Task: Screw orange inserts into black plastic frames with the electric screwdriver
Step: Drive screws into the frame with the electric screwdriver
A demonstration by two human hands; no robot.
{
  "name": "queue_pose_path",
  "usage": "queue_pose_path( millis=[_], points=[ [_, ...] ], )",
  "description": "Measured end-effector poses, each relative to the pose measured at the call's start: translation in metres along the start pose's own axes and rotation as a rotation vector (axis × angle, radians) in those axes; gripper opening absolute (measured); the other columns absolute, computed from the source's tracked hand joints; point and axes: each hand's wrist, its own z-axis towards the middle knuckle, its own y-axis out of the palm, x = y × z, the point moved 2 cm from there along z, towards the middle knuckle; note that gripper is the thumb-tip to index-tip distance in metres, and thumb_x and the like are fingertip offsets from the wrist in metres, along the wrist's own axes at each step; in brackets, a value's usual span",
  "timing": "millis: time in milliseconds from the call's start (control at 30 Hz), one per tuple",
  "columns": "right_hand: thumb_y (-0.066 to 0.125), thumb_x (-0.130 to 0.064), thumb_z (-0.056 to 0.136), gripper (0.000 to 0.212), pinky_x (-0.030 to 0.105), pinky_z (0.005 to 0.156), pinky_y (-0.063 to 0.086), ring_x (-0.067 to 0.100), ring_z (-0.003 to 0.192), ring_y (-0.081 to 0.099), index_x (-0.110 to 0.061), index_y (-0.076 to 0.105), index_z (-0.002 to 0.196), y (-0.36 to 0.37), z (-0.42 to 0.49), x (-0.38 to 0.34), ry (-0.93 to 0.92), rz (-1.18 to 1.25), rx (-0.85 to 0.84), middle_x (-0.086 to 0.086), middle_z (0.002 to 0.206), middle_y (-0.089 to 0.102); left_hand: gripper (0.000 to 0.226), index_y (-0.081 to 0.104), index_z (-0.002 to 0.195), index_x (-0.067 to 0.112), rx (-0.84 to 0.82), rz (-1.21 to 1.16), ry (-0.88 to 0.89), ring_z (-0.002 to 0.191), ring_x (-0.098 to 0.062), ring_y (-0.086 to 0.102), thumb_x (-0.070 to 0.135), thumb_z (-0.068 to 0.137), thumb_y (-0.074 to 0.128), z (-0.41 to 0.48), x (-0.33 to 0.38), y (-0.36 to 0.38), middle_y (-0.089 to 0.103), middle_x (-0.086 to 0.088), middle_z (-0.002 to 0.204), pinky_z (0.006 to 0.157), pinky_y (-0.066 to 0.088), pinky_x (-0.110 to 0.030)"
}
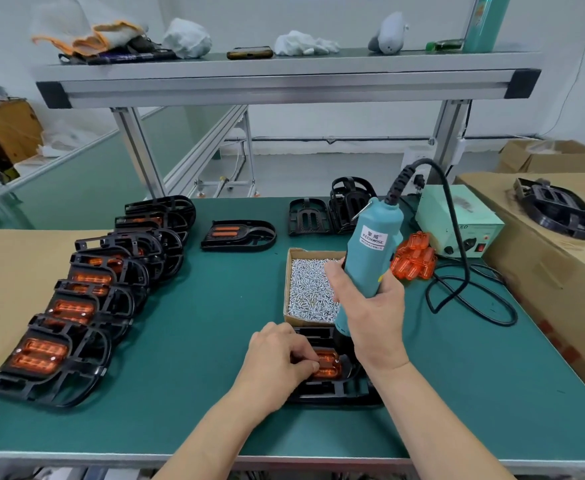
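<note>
Progress?
Row (86, 306) at left was fitted; loose inserts (412, 261) and bare frames (332, 209) waited right of centre.
Hands?
Left hand (277, 358) pinched the insert (329, 365) in the lower-centre frame (336, 393); right hand (370, 313) gripped the screwdriver (370, 244) over it.

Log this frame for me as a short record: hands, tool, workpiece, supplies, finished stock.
right hand: grips the electric screwdriver, nose down over the black frame
left hand: fingers curled on the orange insert seated in that frame
supplies: box of screws just behind the frame; loose inserts piled right of the screwdriver
finished stock: row of fitted frames along the left of the table
</note>
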Motion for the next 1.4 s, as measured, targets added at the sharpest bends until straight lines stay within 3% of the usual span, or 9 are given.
queue_pose_path(
  millis=[100,200,467,567,700,833,967,1167,1400],
  points=[
    [0.077,-0.035,0.077,0.025,0.021,0.060,0.046,0.010,0.059,0.050,-0.014,0.065,0.081,-0.008,0.009,-0.010,0.009,0.142,0.080,-0.003,0.063,0.055,0.005,0.074,0.077,0.033,-0.004,0.049,0.016,0.090,-0.008,0.044,0.033,0.081,0.076,0.001,0.000,-0.001,0.056,0.012,0.083,0.086,0.034,-0.028],
    [0.077,-0.031,0.080,0.014,0.021,0.060,0.046,0.010,0.056,0.049,-0.024,0.065,0.076,-0.019,0.023,-0.016,0.008,0.209,0.164,-0.002,0.060,0.053,0.004,0.074,0.079,0.034,-0.006,0.079,0.016,0.091,-0.006,0.043,0.036,0.082,0.074,0.002,0.000,-0.002,0.055,0.013,0.085,0.086,0.031,-0.027],
    [0.078,-0.033,0.080,0.024,0.020,0.058,0.050,0.009,0.056,0.055,-0.018,0.060,0.086,-0.039,0.029,0.002,0.146,0.242,0.377,-0.002,0.060,0.059,0.012,0.073,0.075,0.034,0.108,0.130,0.099,0.085,-0.005,0.042,0.039,0.085,0.069,0.032,0.005,-0.014,0.055,0.017,0.076,0.084,0.030,-0.031],
    [0.078,-0.030,0.083,0.023,0.022,0.059,0.051,0.009,0.056,0.057,-0.017,0.060,0.087,-0.038,0.026,0.010,0.170,0.235,0.393,-0.001,0.060,0.061,0.008,0.073,0.090,0.036,0.130,0.263,0.071,0.091,-0.010,0.045,0.039,0.088,0.065,0.055,0.006,-0.021,0.060,0.015,0.087,0.086,0.033,-0.033],
    [0.077,-0.030,0.085,0.022,0.020,0.057,0.050,0.009,0.055,0.055,-0.016,0.060,0.087,-0.034,0.026,0.014,0.188,0.221,0.408,-0.001,0.060,0.060,0.024,0.069,0.112,0.037,0.010,0.531,0.092,0.101,-0.017,0.049,0.043,0.091,0.061,0.081,0.010,-0.015,0.068,0.010,0.103,0.080,0.029,-0.033],
    [0.077,-0.035,0.085,0.024,0.018,0.054,0.049,0.008,0.054,0.056,-0.017,0.061,0.087,-0.028,0.026,0.017,0.219,0.219,0.424,-0.003,0.059,0.061,0.016,0.073,0.101,0.034,-0.068,0.578,0.120,0.100,-0.017,0.053,0.035,0.089,0.061,0.094,0.013,-0.007,0.071,0.009,0.097,0.077,0.027,-0.032],
    [0.074,-0.040,0.089,0.023,0.017,0.053,0.049,0.006,0.054,0.057,-0.019,0.063,0.086,-0.027,0.023,0.022,0.297,0.244,0.433,-0.009,0.061,0.063,0.008,0.070,0.094,0.031,-0.145,0.558,0.111,0.099,-0.015,0.058,0.029,0.088,0.065,0.100,0.015,-0.006,0.072,0.010,0.097,0.085,0.034,-0.033],
    [0.072,-0.040,0.091,0.025,0.018,0.052,0.050,0.005,0.055,0.057,-0.017,0.062,0.092,-0.029,0.017,0.028,0.433,0.382,0.447,-0.008,0.066,0.063,0.018,0.054,0.076,0.032,-0.018,0.583,0.160,0.087,-0.019,0.058,0.018,0.089,0.054,0.093,0.010,-0.001,0.070,0.006,0.085,0.081,0.036,-0.034],
    [0.072,-0.040,0.092,0.026,0.021,0.058,0.047,0.007,0.057,0.055,-0.016,0.062,0.093,-0.029,0.013,0.028,0.475,0.361,0.453,-0.003,0.071,0.060,0.023,0.063,0.094,0.031,0.030,0.566,0.128,0.094,-0.023,0.057,0.009,0.091,0.054,0.097,0.006,0.004,0.066,0.005,0.095,0.073,0.028,-0.033]
  ],
)
